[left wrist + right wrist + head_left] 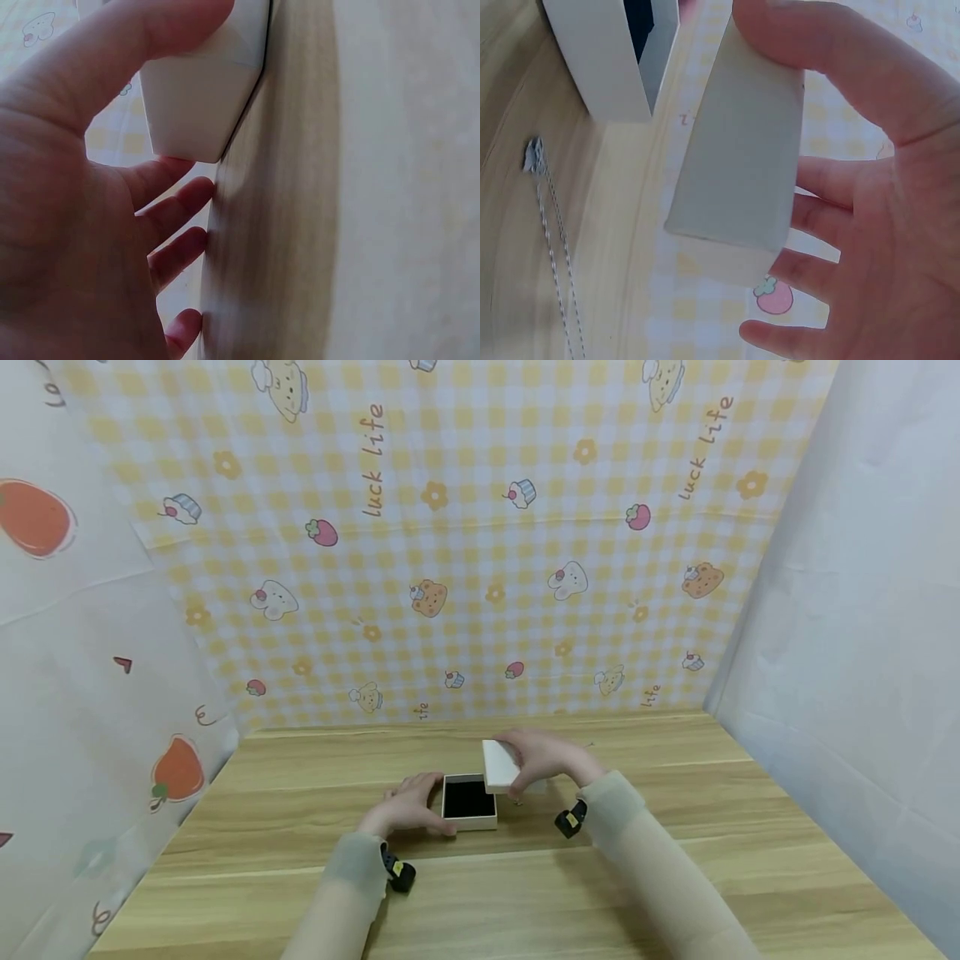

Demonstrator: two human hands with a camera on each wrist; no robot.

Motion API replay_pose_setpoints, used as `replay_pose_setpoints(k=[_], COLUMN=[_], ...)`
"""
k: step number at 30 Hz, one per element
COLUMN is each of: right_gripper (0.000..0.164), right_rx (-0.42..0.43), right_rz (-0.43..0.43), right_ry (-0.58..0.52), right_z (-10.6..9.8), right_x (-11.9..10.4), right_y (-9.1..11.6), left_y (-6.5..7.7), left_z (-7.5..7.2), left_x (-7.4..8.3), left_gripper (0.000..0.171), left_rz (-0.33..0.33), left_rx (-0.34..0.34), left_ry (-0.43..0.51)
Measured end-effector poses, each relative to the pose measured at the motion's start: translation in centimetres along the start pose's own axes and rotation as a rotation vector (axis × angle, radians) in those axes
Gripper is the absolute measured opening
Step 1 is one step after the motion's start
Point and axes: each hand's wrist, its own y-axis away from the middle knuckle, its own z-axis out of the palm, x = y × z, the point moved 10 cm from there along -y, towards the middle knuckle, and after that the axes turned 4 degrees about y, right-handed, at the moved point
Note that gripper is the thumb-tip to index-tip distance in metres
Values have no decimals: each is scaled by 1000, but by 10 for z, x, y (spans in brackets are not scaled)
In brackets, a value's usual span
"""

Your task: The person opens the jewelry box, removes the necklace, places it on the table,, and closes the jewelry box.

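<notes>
A small white jewellery box (pixel 474 823) with a black lining (pixel 465 797) sits uncovered on the table. My left hand (pixel 408 803) grips its left side, with the thumb at the near corner and the index finger at the far one. The box's white side wall (pixel 196 105) fills the space between thumb and index finger in the left wrist view. My right hand (pixel 546 755) pinches the white box lid (pixel 499 765), raised and tilted beside the box's right edge. Below the lid, a silver chain necklace (pixel 534 156) lies on the wood, its pendant end closest to the box.
The wooden table (pixel 525 893) runs up to a yellow checked cloth backdrop (pixel 465 552). White cloth walls (pixel 862 635) close in both sides. A small black wrist device (pixel 572 819) sits at the right cuff, and another (pixel 400 872) at the left.
</notes>
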Motion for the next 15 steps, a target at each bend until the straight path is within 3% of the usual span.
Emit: replay_pose_setpoints(k=[15], right_gripper=[94], right_rx=[31], right_rz=[-38], right_ry=[94], right_z=[12], right_x=[-23], right_y=[-15], left_y=[1], left_z=[0], left_x=[-2], left_gripper=[103], left_rz=[-7], left_rx=[-1], left_ry=[-12])
